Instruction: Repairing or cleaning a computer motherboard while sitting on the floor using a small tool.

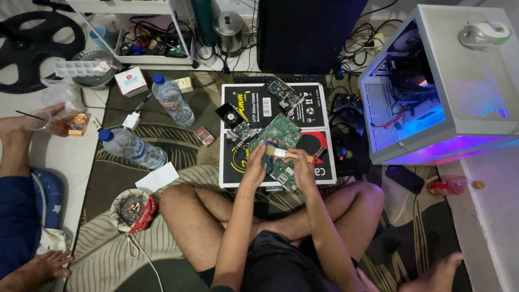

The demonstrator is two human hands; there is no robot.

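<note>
Both hands hide part of the green circuit board point(281, 132).

Sitting cross-legged, both forearms reaching forward; left hand point(255, 165) and right hand point(303, 167) are curling their fingers in, close together.

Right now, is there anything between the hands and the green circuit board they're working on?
Nothing visible does. The left hand already grips the green circuit board at its near left edge, and the right hand rests against it holding a small brush across the board. The other boards lie beyond it on the flat black box.
</note>
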